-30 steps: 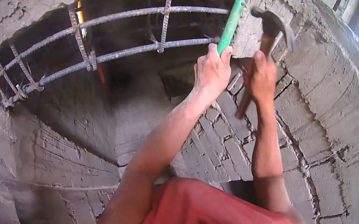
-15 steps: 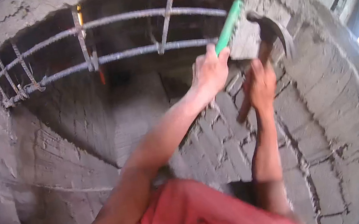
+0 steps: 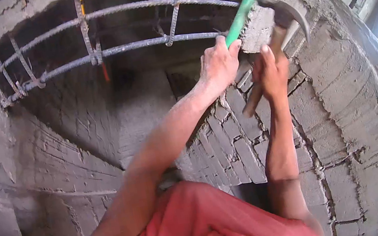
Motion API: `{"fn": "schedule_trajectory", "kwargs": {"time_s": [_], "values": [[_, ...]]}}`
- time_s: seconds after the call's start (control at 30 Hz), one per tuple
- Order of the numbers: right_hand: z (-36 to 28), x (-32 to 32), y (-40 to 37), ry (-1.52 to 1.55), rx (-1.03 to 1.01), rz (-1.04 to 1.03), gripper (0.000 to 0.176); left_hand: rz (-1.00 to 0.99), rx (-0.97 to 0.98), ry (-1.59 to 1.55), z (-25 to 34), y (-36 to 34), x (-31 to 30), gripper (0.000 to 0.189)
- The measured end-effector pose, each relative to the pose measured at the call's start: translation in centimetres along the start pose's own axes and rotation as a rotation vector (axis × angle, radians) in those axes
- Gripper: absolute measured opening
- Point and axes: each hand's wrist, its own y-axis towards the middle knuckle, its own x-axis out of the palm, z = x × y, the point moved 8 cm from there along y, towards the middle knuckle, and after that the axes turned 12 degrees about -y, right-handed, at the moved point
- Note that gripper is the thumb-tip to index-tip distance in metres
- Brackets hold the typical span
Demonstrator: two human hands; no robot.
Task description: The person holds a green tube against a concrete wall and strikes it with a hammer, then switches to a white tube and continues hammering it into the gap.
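Observation:
My left hand (image 3: 219, 66) is closed round the lower end of a long green bar-shaped tool (image 3: 240, 18), which slants up to the right against the rough edge of the opening. Its working end and exact kind are not clear. My right hand (image 3: 272, 74) grips the wooden handle of a claw hammer (image 3: 285, 14), thumb stretched along the handle. The hammer's striking face is right at the upper end of the green tool, and its claw curves out to the right. A pale chipped block (image 3: 258, 30) shows between the tool and the hammer.
Bent ribbed steel bars (image 3: 138, 46) cross the dark opening ahead, close left of my hands. Grey brickwork with mortar joints (image 3: 341, 108) curves round on the right and below. My knee in red cloth (image 3: 194, 216) is at the bottom. Bright light enters at far right.
The hammer head has come up and closer to the green tool's upper end. My left hand keeps its hold on the green tool. The view has shifted slightly, so the bars appear higher.

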Motion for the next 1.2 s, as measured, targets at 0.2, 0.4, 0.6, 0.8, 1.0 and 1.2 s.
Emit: {"fn": "schedule_trajectory", "kwargs": {"time_s": [0.2,0.4,0.6,0.8,1.0,1.2], "values": [[-7.1,-11.9,-4.0,0.601,-0.277,0.409,0.033,-0.012,-0.033,-0.022,-1.2,0.2,0.3,0.047],[-13.3,-16.7,-11.3,0.712,-0.965,0.36,0.043,0.004,0.151,-0.146,-5.6,1.1,2.0,0.058],[-4.6,-7.8,-17.2,0.528,-0.578,0.449,0.045,0.153,0.271,-0.202,-8.2,1.2,5.4,0.054],[4.0,-5.1,-21.5,0.495,0.008,0.209,0.058,0.068,-0.071,-0.319,-1.7,-1.1,4.6,0.047],[7.1,-3.5,-20.6,0.674,-0.129,0.157,0.048,-0.101,0.177,0.022,-10.6,-3.1,0.4,0.04],[6.1,-1.6,-16.5,0.714,-0.11,0.157,0.047,-0.1,0.195,-0.114,-3.7,-3.7,2.4,0.041]]}}
